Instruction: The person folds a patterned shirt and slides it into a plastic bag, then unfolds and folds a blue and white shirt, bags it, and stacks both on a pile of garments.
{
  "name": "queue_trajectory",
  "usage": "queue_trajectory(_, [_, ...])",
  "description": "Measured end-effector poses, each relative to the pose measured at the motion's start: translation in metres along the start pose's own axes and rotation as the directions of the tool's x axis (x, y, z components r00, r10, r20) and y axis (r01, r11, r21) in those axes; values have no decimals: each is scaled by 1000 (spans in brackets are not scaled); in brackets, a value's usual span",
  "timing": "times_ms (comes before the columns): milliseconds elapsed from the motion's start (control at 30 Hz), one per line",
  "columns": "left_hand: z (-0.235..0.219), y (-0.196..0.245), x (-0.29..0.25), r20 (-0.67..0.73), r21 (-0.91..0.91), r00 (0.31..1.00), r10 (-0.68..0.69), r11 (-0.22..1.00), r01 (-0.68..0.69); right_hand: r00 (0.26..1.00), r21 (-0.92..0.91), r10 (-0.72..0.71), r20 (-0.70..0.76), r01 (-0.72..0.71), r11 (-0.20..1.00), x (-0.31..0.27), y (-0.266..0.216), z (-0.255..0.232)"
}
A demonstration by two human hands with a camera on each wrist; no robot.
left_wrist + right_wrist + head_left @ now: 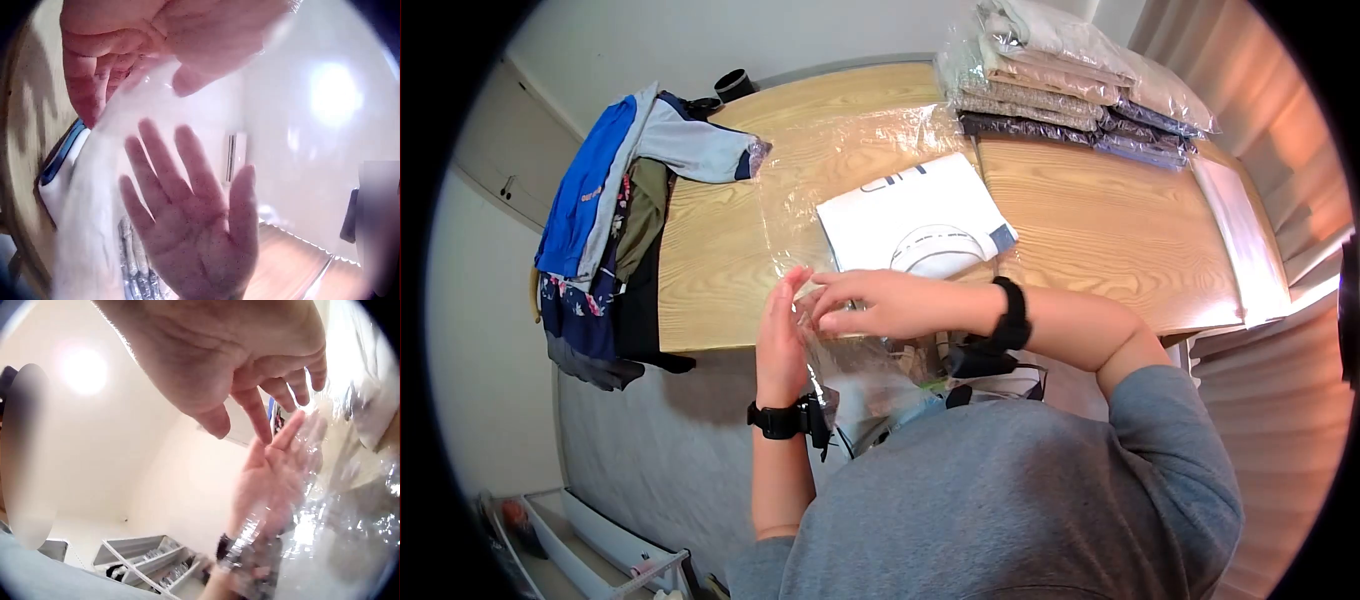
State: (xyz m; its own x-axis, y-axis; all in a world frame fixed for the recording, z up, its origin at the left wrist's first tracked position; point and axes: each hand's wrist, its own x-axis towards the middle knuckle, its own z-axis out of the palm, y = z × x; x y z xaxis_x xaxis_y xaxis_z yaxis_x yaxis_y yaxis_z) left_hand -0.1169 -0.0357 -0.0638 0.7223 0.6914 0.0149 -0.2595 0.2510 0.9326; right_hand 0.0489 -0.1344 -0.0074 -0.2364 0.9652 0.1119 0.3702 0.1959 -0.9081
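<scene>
A clear plastic bag (850, 365) stretches over the table's near edge toward my body. My left hand (780, 335) is upright at the bag's edge, fingers extended, and shows partly through the film in the right wrist view. Close beside it, my right hand (875, 303) reaches across with its fingers spread and palm facing the left hand (200, 237). Nothing is gripped in the right fingers. Just beyond the hands, a folded white garment (940, 205) with dark lettering and a blue corner lies on the table, partly over the film.
Several bagged, folded garments (1060, 90) are stacked at the back right of the wooden table (1080, 230). Loose clothes (600, 200) hang over the left edge. A dark cup (734, 84) stands at the back, flat plastic bags (1240, 235) lie at the right edge.
</scene>
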Motion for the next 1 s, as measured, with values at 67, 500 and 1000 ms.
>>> queue_trajectory(67, [5, 9, -1, -160, 38, 986, -52, 998, 59, 982, -39, -14, -191, 6, 999, -21, -7, -14])
queue_trajectory(500, [-96, -3, 21, -380, 36, 925, 6, 999, 9, 590, 979, 788, -178, 189, 80, -94, 55, -20])
queue_trajectory(1000, [-94, -6, 19, -355, 45, 935, -1, 999, 18, 378, 896, 824, -421, 316, 313, -25, 76, -22])
